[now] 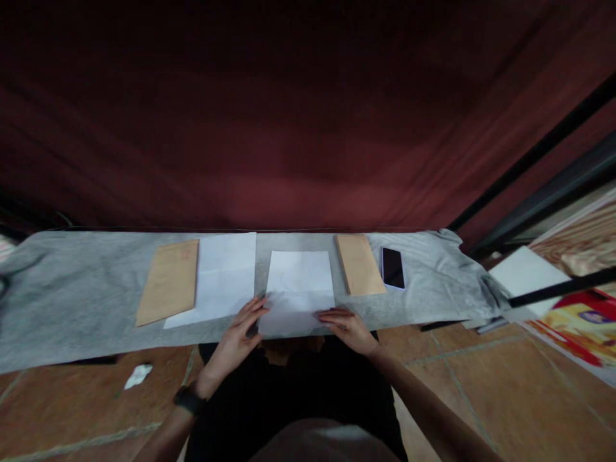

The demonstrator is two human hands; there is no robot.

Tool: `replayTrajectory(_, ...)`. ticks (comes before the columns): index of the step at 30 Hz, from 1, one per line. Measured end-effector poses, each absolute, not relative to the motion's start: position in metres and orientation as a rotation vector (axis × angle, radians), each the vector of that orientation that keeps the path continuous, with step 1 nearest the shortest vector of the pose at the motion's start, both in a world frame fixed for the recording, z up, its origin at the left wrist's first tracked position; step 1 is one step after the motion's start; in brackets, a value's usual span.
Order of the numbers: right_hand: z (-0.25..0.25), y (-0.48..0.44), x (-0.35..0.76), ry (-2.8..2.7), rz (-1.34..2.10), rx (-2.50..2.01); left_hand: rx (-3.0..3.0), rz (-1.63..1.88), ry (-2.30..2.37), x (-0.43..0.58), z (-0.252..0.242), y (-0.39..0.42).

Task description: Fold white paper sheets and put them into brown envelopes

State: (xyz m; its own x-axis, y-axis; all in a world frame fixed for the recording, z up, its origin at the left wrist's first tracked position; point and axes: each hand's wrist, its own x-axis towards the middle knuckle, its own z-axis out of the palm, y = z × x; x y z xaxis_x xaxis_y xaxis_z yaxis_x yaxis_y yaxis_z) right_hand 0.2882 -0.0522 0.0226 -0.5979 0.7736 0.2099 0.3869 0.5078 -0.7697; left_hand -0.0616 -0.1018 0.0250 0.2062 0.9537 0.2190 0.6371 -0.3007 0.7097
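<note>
A white sheet of paper [299,289] lies in front of me on the grey cloth-covered table [86,289], its near part folded or creased across the middle. My left hand [238,337] rests at the sheet's lower left corner, fingers stretched out and touching its edge. My right hand [347,326] lies flat on the lower right corner, fingers extended. Neither hand grips anything.
To the left lie a second white sheet [221,279] and a brown envelope [169,281]. To the right lie another brown envelope [359,264] and a dark phone [393,267]. A crumpled paper scrap [138,375] is on the tiled floor. A dark red curtain hangs behind.
</note>
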Motion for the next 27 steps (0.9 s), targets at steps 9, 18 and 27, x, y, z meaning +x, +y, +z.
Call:
replayTrajectory(9,0.01,-0.051,0.299,-2.269,0.828,-0.976,1.929,0.794,1.393,-0.072,0.016,-0.088)
replayTrajectory(18,0.004,-0.039,0.293,-2.133,0.815,-1.065,1.861,0.842,1.425,-0.07,0.022,-0.081)
replayTrajectory(27,0.003,-0.042,0.285,-1.895,0.793,-1.343,1.567,1.005,1.605,-0.052,0.033,-0.059)
